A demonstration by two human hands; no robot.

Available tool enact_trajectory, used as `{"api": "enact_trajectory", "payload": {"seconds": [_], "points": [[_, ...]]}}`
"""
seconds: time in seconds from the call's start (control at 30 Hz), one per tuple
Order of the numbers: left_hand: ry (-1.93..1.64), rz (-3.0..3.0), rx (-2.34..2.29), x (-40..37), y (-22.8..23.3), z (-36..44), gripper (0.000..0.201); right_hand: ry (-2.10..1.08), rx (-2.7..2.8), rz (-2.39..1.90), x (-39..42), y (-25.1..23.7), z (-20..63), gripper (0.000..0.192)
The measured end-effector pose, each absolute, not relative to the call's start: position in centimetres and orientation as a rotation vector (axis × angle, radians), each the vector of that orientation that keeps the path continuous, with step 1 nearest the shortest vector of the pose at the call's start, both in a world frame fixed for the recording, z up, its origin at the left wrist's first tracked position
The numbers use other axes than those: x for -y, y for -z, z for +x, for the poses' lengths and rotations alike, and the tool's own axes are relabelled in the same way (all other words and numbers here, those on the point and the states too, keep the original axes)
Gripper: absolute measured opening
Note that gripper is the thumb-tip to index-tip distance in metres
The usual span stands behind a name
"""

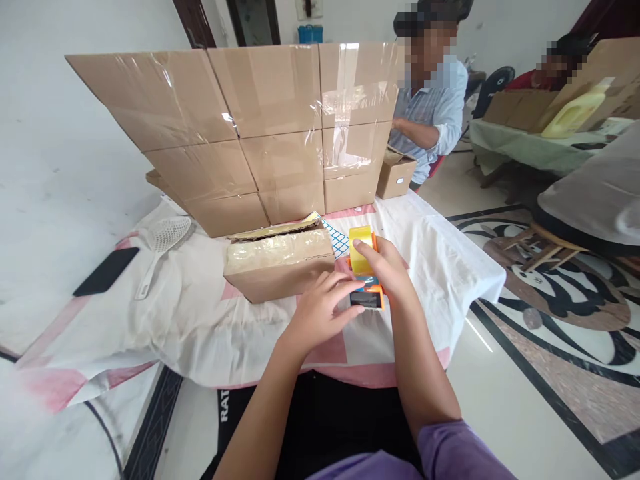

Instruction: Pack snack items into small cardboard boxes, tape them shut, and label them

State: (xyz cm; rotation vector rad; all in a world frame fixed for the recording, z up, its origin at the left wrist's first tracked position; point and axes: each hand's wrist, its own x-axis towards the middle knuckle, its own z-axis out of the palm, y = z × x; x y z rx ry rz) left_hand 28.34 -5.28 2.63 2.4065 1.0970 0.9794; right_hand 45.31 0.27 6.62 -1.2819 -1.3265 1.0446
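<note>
My right hand (385,270) grips an orange tape dispenser (367,297) that carries a roll of yellowish tape (361,248), held just above the table. The fingers of my left hand (323,310) touch the dispenser's front end near its blade. A small cardboard box (277,261) with tape along its top lies directly left of both hands. Behind it stands a wall of stacked, taped cardboard boxes (260,127).
The table is covered by a white and pink cloth (190,320). A black phone (107,271) and a white slotted scoop (163,243) lie at the left. A blue-checked sheet (336,239) sits behind the dispenser. A person in a light blue shirt (430,110) works at a small box (396,175) at the back right.
</note>
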Motion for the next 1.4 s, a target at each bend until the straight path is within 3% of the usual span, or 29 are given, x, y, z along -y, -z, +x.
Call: {"api": "enact_trajectory", "payload": {"seconds": [0.23, 0.57, 0.77, 1.1, 1.4], "points": [[-1.113, 2.305, -1.071, 5.0, -2.1, 28.6, 0.024, -1.146, 1.301, -1.188, -0.1, -6.4, 44.7, 0.031], [-1.271, 2.518, -1.135, 5.5, -1.9, 28.1, 0.027, -1.255, 1.240, -1.168, -0.1, -5.7, 43.8, 0.032], [-1.348, 2.737, -1.051, 5.7, -1.8, 28.4, 0.010, -1.200, 1.277, -1.204, -0.2, -5.7, 43.8, 0.035], [-1.590, 2.925, -1.126, 6.7, -1.9, 29.6, 0.011, -1.224, 1.180, -1.210, -0.5, -5.2, 44.1, 0.042], [-1.588, 2.984, -1.182, 7.1, -2.0, 29.9, 0.014, -1.185, 1.085, -1.168, -0.6, -5.3, 44.0, 0.047]]}}
